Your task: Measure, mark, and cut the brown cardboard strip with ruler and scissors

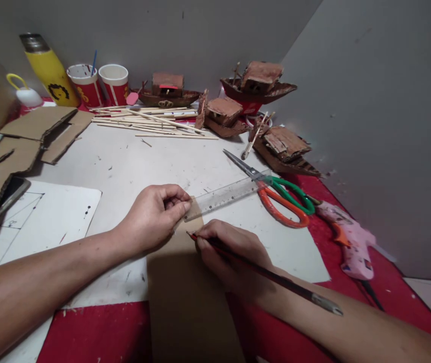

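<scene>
My left hand (155, 214) is closed, its fingertips pinching the near end of a clear plastic ruler (226, 194) and pressing it down on a brown cardboard sheet (185, 287). My right hand (226, 252) grips a dark red pencil (275, 277), whose tip touches the cardboard just below the ruler's end. The cardboard lies in front of me over a white sheet (132, 166) and the red table cover (98, 333).
Orange and green handled scissors (279, 194) lie right of the ruler, a pink glue gun (351, 242) further right. Several cardboard boat models (283, 146) and wooden sticks (150, 121) sit at the back, with two red cups (102, 83), a yellow bottle (49, 68) and cardboard scraps (29, 136) at left.
</scene>
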`<state>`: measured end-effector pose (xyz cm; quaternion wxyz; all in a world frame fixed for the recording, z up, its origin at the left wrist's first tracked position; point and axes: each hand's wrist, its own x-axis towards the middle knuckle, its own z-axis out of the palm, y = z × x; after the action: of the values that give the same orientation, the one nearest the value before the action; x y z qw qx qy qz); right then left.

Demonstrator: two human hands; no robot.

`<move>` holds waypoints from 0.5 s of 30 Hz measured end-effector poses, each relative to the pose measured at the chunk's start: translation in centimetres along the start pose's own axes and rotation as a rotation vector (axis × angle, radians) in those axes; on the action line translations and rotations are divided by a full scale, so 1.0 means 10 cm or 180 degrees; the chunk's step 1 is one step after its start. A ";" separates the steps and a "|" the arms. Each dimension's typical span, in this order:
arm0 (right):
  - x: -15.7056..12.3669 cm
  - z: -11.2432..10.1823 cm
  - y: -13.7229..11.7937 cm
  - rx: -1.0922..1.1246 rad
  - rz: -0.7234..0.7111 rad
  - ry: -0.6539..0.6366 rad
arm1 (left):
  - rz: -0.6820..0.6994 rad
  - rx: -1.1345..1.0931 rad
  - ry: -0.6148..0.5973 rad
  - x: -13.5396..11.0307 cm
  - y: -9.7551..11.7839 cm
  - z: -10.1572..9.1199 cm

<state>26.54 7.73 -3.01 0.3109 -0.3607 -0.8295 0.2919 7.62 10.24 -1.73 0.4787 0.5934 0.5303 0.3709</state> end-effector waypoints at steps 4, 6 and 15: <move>0.00 0.00 -0.01 0.0046 0.0062 0.0050 | 0.0014 0.0012 -0.0002 0.00 0.00 0.00; 0.01 -0.01 -0.01 0.0048 0.0065 0.0014 | 0.0010 0.0026 0.0009 0.00 0.01 0.00; 0.01 -0.01 -0.03 -0.0036 0.0017 0.0095 | 0.0019 0.0061 0.0021 0.00 0.02 0.00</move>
<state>26.41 7.66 -2.72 0.3205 -0.3691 -0.8253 0.2826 7.61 10.21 -1.55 0.4700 0.5983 0.5337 0.3692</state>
